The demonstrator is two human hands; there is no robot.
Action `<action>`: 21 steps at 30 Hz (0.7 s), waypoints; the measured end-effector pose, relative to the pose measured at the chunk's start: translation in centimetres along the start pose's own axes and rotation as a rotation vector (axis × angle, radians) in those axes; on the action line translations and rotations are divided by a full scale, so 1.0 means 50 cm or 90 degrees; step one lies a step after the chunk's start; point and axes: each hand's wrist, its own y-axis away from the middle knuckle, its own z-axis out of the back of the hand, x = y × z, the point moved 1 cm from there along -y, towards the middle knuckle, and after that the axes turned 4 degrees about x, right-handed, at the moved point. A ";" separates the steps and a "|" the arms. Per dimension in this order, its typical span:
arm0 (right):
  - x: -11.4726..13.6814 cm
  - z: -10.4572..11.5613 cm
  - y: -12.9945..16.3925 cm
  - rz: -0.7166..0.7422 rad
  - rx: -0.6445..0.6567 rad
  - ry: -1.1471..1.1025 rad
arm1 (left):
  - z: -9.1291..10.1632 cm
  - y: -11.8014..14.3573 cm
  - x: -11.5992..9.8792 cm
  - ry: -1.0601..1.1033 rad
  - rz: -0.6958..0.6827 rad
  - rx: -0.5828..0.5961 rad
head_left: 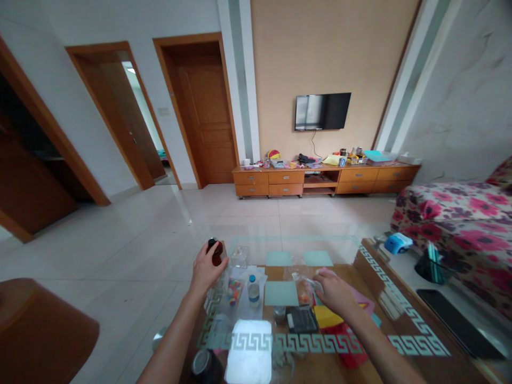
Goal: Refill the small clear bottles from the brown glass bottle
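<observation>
My left hand (206,268) is closed around a small dark brown bottle (216,250) with a black cap, near the far left corner of the glass coffee table (400,306). My right hand (335,292) lies palm down on a clear plastic bag (301,281) holding something orange, its fingers spread over the crumpled plastic. Between my hands stands a small clear bottle (253,289) with a blue cap. A black rectangular object (302,319) and a yellow piece (327,316) lie just in front of my right hand.
A clear glass container (240,256) stands at the table's far edge. A floral sofa (452,213) fills the right, a brown seat (44,330) the lower left. A wooden TV cabinet (324,178) and wall TV (322,111) stand across the tiled floor.
</observation>
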 end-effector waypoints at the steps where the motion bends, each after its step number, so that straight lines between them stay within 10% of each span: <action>1: 0.003 0.000 0.001 0.010 0.003 -0.004 | 0.000 -0.002 0.000 0.012 0.001 -0.009; 12: 0.038 0.025 0.006 0.032 -0.046 0.012 | 0.046 -0.005 -0.081 0.043 -0.007 -0.068; 21: 0.038 0.039 0.006 0.034 -0.064 0.016 | 0.054 -0.014 -0.019 0.076 0.127 -0.170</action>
